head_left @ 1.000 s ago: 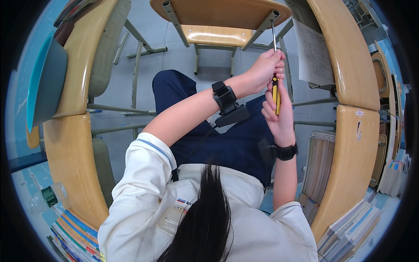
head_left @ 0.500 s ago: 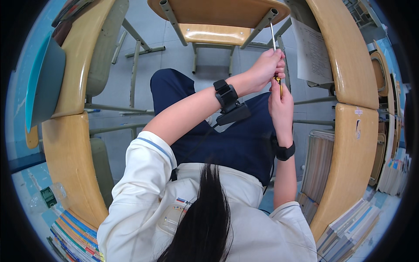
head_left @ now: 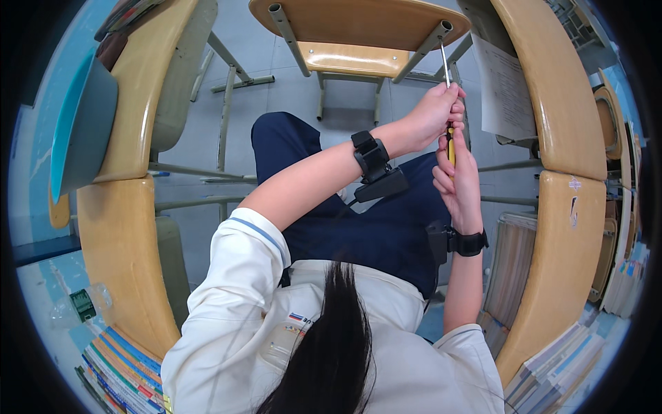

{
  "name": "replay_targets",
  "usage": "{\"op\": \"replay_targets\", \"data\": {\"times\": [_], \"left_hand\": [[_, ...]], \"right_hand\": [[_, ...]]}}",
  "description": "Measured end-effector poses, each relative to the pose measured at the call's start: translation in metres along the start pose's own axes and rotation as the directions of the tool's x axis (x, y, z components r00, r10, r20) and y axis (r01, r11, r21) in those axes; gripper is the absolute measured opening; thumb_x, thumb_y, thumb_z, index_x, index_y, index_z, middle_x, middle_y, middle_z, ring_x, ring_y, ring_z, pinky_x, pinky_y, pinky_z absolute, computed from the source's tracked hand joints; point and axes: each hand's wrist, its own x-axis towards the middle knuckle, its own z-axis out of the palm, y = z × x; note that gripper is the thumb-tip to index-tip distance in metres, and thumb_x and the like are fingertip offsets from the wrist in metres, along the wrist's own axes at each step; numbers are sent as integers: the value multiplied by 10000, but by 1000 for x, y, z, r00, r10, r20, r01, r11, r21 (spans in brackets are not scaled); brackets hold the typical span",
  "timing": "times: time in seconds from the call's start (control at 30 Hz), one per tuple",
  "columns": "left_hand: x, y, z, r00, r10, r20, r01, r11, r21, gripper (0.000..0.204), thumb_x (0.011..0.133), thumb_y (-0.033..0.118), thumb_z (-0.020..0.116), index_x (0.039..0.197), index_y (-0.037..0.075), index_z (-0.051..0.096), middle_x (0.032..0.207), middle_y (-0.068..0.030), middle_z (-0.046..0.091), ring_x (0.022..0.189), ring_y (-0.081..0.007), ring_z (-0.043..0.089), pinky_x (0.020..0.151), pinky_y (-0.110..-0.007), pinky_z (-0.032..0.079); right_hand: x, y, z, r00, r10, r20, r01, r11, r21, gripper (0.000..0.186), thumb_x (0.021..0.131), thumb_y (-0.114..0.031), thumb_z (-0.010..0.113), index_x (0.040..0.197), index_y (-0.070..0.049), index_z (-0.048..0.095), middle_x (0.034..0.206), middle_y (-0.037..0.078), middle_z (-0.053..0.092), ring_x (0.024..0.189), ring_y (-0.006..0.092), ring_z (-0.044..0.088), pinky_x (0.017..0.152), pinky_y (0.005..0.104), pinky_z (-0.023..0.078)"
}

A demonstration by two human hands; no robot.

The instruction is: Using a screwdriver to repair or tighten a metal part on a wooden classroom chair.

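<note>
Flanking both sides, long desks (head_left: pixel 567 269) show smooth, glossy wood tops with rounded edges. Ahead, a round-cornered, varnished wooden board (head_left: pixel 365 24) is borne on straight, hollow-ended tubes (head_left: pixel 424 54) of painted metal. Both bare hands meet in front of the right-hand tube: the left hand (head_left: pixel 436 116) is bent into a closed grip around the base of the screwdriver (head_left: pixel 445 63), while the right hand (head_left: pixel 462 181), just below it and nearer the body, has its fingers curled part-way, holding the handle (head_left: pixel 452 150) between them and the thumb. The screwdriver's long axis runs away from the body, leaning slightly left, its slim, shiny metal shaft beyond the left fingers and its yellow-and-black handle toward the person. Its tip meets the tube near the open end; how it seats there is too small to tell.
</note>
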Motion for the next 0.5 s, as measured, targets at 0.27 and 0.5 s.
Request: {"op": "replay_targets", "data": {"times": [0.27, 0.5], "left_hand": [[5, -2, -4, 1000, 31, 1, -31, 999, -18, 222, 976, 257, 310, 860, 78, 373, 635, 41, 286, 555, -75, 264, 538, -220, 327], [3, 1, -4, 995, 40, 92, -32, 996, -87, 218, 976, 258, 316, 873, 75, 375, 628, 43, 283, 552, -70, 263, 535, -212, 321]], "right_hand": [[7, 4, -6, 929, -350, -117, 209, 760, -615, 311, 938, -326, 428, 810, -44, 454, 492, -20, 328, 344, 35, 282, 322, 191, 200], [6, 4, -12, 867, 2, 498, -392, 620, 679, 312, 960, -355, 342, 894, -59, 419, 510, -8, 292, 302, 46, 246, 295, 180, 172]]}}
